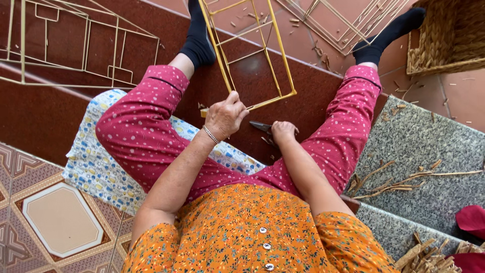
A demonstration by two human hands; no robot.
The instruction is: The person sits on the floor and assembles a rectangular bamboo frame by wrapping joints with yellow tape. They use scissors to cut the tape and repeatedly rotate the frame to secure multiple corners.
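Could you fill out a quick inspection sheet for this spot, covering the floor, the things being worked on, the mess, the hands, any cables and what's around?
Surface: dark red tiled floor; the person sits on a patterned cushion.
Job's things: yellow stick frame between the legs; a dark pointed tool.
Clutter: stick offcuts on the grey speckled step, more scraps on the floor.
Grips: left hand closed on the frame's near corner; right hand closed on the tool.
Cables: nothing seen.
Surroundings: finished stick frame at the left, more frames at the top, a woven basket at the right.
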